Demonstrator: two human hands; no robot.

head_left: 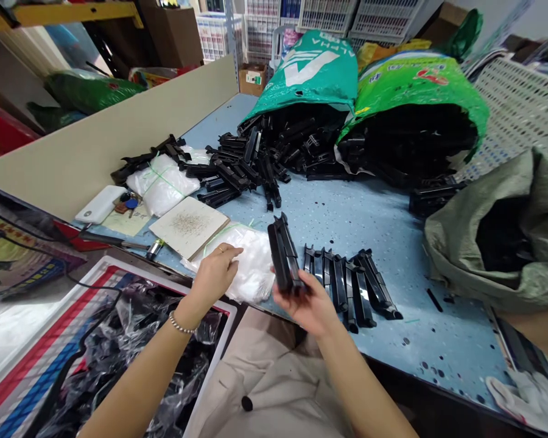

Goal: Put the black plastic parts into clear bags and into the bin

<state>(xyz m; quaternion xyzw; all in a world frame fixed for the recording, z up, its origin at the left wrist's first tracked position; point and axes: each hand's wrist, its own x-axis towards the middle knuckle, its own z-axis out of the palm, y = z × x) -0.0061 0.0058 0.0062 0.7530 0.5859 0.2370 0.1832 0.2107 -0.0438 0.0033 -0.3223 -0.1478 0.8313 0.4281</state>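
Observation:
My right hand [307, 302] is closed around a small stack of long black plastic parts [283, 252], held upright above the front of the blue table [393, 231]. My left hand [216, 269] rests with curled fingers on a pile of clear plastic bags [251, 267] just left of the stack. To the right of my right hand, a row of several black parts [351, 283] lies side by side on the table.
Two green sacks [415, 79] spill black parts [256, 164] at the back. A grey-green sack [497, 243] sits right. A second bag bundle [162, 182], a white power bank [100, 204] and a card [189, 225] lie left. A bin of bagged parts [132, 340] stands lower left.

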